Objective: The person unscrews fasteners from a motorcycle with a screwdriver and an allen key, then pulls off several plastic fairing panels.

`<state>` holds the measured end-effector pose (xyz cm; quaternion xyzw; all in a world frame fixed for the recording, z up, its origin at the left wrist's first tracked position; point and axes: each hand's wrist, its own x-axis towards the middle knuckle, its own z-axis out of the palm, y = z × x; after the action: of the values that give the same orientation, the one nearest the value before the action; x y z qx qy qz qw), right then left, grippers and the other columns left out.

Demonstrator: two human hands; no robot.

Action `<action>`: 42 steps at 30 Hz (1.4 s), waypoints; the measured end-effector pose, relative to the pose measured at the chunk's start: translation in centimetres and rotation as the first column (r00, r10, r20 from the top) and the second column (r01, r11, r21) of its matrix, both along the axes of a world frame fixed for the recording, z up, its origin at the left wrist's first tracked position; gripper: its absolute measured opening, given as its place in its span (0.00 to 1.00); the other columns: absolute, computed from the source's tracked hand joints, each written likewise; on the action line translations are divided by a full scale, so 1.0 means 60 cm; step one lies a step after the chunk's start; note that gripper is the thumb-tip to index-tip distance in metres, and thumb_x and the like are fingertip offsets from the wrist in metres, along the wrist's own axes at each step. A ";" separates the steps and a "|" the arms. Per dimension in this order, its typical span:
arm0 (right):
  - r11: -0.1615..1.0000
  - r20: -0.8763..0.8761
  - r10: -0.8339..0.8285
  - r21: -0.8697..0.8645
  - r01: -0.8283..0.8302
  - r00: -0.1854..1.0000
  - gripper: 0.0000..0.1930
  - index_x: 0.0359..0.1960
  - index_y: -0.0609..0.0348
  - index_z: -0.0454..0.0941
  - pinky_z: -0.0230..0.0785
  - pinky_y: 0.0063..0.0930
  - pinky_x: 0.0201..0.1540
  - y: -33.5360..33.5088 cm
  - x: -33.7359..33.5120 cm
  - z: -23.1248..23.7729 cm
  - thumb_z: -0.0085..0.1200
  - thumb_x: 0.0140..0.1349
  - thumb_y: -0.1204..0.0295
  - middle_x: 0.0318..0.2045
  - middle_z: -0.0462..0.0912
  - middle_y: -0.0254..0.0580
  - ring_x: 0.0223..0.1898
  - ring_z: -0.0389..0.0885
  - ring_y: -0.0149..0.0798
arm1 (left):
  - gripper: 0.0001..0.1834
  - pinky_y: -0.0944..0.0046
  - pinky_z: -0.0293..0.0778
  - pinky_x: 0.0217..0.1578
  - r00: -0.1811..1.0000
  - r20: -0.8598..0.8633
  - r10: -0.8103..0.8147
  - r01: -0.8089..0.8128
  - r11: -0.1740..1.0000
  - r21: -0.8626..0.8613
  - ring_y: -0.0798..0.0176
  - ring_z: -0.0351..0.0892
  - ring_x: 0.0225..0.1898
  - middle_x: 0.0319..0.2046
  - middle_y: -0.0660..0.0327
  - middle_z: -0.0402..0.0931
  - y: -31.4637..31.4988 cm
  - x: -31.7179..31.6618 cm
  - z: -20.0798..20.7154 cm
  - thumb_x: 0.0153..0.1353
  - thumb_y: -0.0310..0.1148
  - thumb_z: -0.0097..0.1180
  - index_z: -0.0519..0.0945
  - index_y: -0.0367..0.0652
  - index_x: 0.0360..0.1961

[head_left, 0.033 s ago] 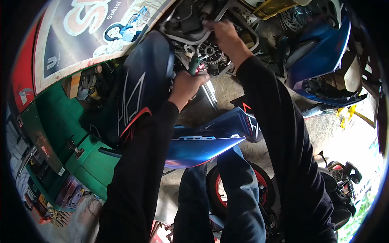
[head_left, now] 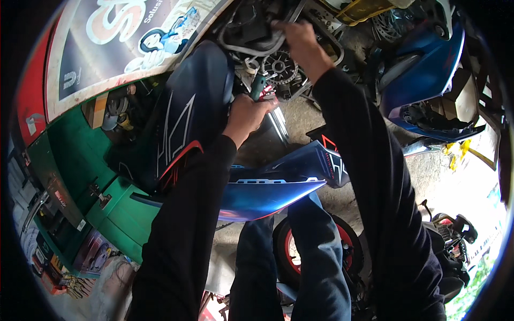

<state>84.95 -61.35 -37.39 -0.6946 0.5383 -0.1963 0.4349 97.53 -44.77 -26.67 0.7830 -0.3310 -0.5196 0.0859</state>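
Note:
My left hand is closed around a tool with a green handle. Something red shows beside its fingers, and shiny silver rods lie just beyond them; whether these are held too I cannot tell. Farther up, my right hand reaches over a grey metal tube frame, its index finger stretched toward a dark part. Those fingertips are blurred, and nothing shows in them. Between the hands lies a toothed sprocket. A dark motorcycle seat with white line graphics is left of my left hand.
A glossy blue fairing panel spans in front of my legs. Another blue fairing lies at the right, near a brake disc. Green cabinet panels and a large printed board border the left. A red-rimmed wheel is below.
My right hand has shifted slightly up and right along the metal frame. The view has moved a little; my left hand keeps its grip on the green-handled tool.

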 end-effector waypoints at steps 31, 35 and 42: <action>0.877 0.106 -0.197 0.464 0.127 0.975 0.17 0.51 0.59 0.74 0.75 0.35 0.43 -0.010 -0.097 -0.004 0.51 0.60 0.69 0.38 0.81 0.50 0.44 0.81 0.48 | 0.15 0.64 0.71 0.32 0.970 -0.040 0.240 -0.239 0.904 -0.353 0.67 0.80 0.28 0.24 0.58 0.82 -0.035 0.026 0.043 0.50 0.40 0.66 0.84 0.40 0.34; 0.968 -0.305 0.085 0.251 -0.006 0.949 0.24 0.53 0.62 0.72 0.69 0.35 0.52 0.016 -0.074 -0.008 0.57 0.54 0.66 0.44 0.79 0.56 0.49 0.77 0.51 | 0.15 0.65 0.71 0.33 0.949 -0.053 0.311 -0.305 0.864 -0.401 0.67 0.81 0.29 0.25 0.59 0.83 -0.076 0.053 0.047 0.50 0.41 0.66 0.85 0.41 0.33; 0.917 0.039 -0.190 0.363 0.163 0.981 0.30 0.56 0.66 0.67 0.65 0.32 0.54 0.037 -0.037 -0.038 0.61 0.49 0.75 0.48 0.78 0.50 0.52 0.74 0.43 | 0.16 0.68 0.68 0.35 0.982 -0.069 0.175 -0.187 0.881 -0.435 0.71 0.75 0.31 0.30 0.64 0.81 -0.107 0.088 0.036 0.50 0.40 0.67 0.85 0.39 0.36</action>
<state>82.74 -59.15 -39.70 -0.5448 0.6090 -0.1589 0.5541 102.82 -51.19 -24.52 0.7636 -0.3640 -0.4318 0.3130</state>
